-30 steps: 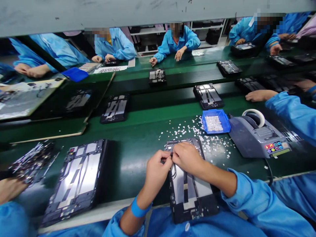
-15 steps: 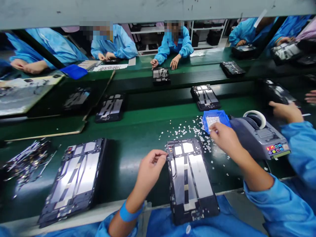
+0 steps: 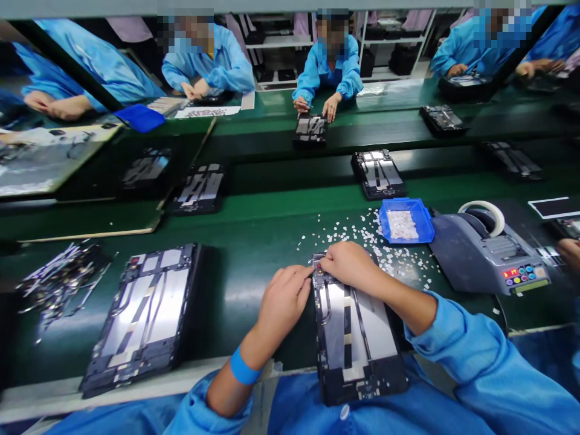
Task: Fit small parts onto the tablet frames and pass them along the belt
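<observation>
"Head view: where's the work?"

"Near the bench edge (image 3: pixel 194 376): the device (image 3: pixel 380 326) seems to overhang it. The left hand (image 3: pixel 285 299) touches its upper-left corner; the right hand (image 3: pixel 356 266) bends over that corner. Whether either pinches anything, I can't tell."

"How to do it well?"

"I'd brace that corner with the left and press lightly, squarely, with the right."

"Room?"

"Leftward, a gap before the neighbouring device (image 3: pixel 161 320). Rightward is tighter: white bits (image 3: pixel 375 238), blue tray (image 3: pixel 425 229), tape dispenser (image 3: pixel 492 260)."
</observation>
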The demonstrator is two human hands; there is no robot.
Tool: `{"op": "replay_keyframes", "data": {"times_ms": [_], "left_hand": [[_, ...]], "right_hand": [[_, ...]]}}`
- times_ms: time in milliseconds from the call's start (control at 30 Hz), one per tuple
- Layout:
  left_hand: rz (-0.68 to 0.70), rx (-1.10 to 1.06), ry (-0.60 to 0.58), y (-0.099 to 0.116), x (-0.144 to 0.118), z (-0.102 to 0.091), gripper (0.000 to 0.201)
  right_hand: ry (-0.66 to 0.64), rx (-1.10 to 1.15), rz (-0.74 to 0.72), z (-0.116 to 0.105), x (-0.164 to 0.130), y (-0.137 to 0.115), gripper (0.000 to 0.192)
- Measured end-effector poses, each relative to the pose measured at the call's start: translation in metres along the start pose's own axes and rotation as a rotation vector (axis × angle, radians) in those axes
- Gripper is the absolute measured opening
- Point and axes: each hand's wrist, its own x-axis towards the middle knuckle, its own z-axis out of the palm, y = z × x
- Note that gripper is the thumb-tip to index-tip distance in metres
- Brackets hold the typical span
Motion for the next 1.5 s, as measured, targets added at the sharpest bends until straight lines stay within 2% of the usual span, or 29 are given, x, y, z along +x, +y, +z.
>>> {"op": "replay_keyframes", "data": {"times_ms": [233, 367, 567, 667, 767, 900, 1000, 1100, 1200, 1300, 1500], "left_hand": [[0.082, 0.096, 0.039, -0.004, -0.002, 0.003, 0.029], [0.121, 0.161, 0.021, -0.005, 0.001, 0.002, 0.028], [0.148, 0.377, -0.097, -0.001, 0.005, -0.003, 0.034], [0.199, 0.538, -0.189, 0.007, 0.009, -0.008, 0.035], [0.252, 0.581, -0.311, 0.011, 0.016, -0.014, 0.032], [0.184, 0.413, -0.382, 0.0, 0.025, -0.019, 0.035], [0.104, 0.186, -0.36, -0.012, 0.027, -0.02, 0.041], [0.021, -0.094, -0.32, -0.018, 0.028, -0.019, 0.042], [-0.156, -0.293, -0.308, -0.015, 0.029, -0.018, 0.041], [-0.341, -0.421, -0.307, -0.011, 0.033, -0.019, 0.042], [-0.505, -0.562, -0.403, -0.012, 0.057, -0.011, 0.036]], "right_hand": [[-0.088, -0.099, 0.056, -0.004, -0.001, -0.008, 0.031], [-0.142, -0.163, 0.05, -0.007, 0.002, -0.012, 0.031], [-0.17, -0.158, 0.019, -0.011, 0.006, -0.013, 0.03], [-0.106, -0.114, -0.032, -0.007, -0.001, -0.004, 0.03], [0.009, -0.033, -0.131, 0.004, -0.015, 0.013, 0.024], [0.115, -0.077, -0.446, 0.023, -0.032, 0.035, 0.029], [0.157, -0.213, -0.559, 0.03, -0.037, 0.04, 0.029], [0.183, -0.316, -0.615, 0.028, -0.04, 0.037, 0.029], [0.194, -0.372, -0.648, 0.024, -0.044, 0.034, 0.031], [0.179, -0.38, -0.662, 0.023, -0.047, 0.032, 0.033], [0.123, -0.328, -0.61, 0.019, -0.04, 0.022, 0.03]]}}
